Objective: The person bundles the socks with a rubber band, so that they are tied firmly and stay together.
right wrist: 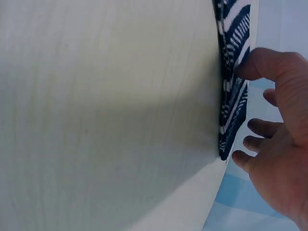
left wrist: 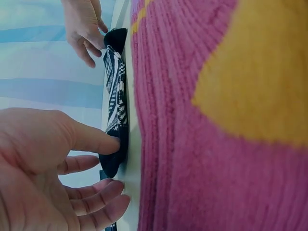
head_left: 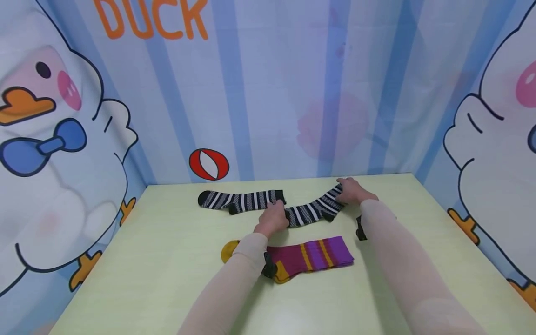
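A black, grey and white striped sock (head_left: 307, 215) lies at a slant on the table with a person's hand at each end. The left hand (head_left: 273, 218) is at its left end; in the left wrist view the thumb (left wrist: 103, 140) rests on the black end, the other fingers loosely extended beside it. The right hand (head_left: 353, 191) is at its upper right end. Its thumb (right wrist: 262, 65) touches the striped fabric in the right wrist view, the other fingers spread apart from it. A second striped sock (head_left: 251, 201) lies flat behind the left hand.
Maroon and purple socks (head_left: 310, 255) with mustard bands lie nearer the front, partly under the left forearm. The pale table (head_left: 167, 279) ends at a printed curtain (head_left: 272, 93). Dark wrist-worn pieces show beneath both sleeves.
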